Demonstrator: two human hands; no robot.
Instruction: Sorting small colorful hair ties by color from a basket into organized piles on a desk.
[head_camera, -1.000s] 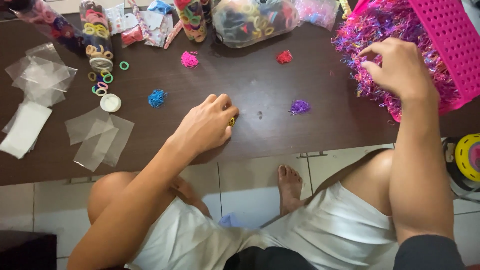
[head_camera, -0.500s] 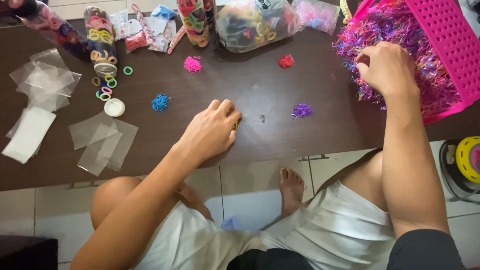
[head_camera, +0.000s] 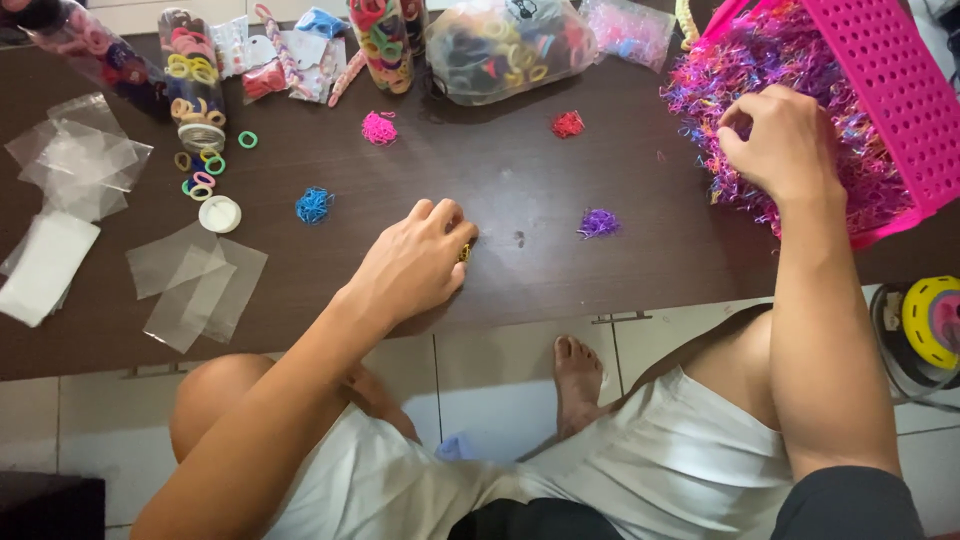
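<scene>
Basket (head_camera: 905, 95) right, bags (head_camera: 85, 160) left, on table (head_camera: 520, 200).

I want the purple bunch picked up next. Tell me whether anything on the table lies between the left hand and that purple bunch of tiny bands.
Nothing visible does. The left hand rests on the dark table, and only bare tabletop lies between it and the purple bunch to its right.

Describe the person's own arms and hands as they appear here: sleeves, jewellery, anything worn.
Both arms are bare from the hands up, with no sleeves reaching the forearms. The left hand has a small yellow, ring-like bit at its fingers, though it is too small to tell whether it is worn. The right hand shows no ring, and no watch, bracelet or glove appears on either wrist.
</scene>
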